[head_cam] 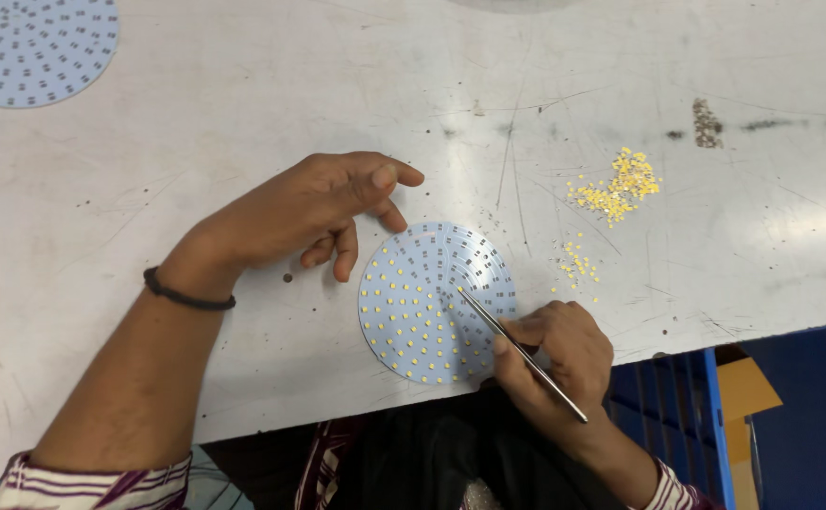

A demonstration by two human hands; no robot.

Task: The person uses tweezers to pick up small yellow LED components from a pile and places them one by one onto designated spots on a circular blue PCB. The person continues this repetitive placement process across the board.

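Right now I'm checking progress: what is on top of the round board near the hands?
Rows of small yellow chips cover the lower left of the round board; the upper right pads look bare. The tweezers tip rests on it. The right hand hides its lower right edge.

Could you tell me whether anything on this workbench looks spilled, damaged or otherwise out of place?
Small yellow chips lie scattered loose on the table, some strays trailing toward the round board. The tabletop is scratched and smudged.

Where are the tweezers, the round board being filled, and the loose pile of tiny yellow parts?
tweezers (517,349), head view, on the middle of the metal shaft.
round board (422,293), head view, on its dotted face near the centre.
yellow parts (621,184), head view, on the thick of the pile.
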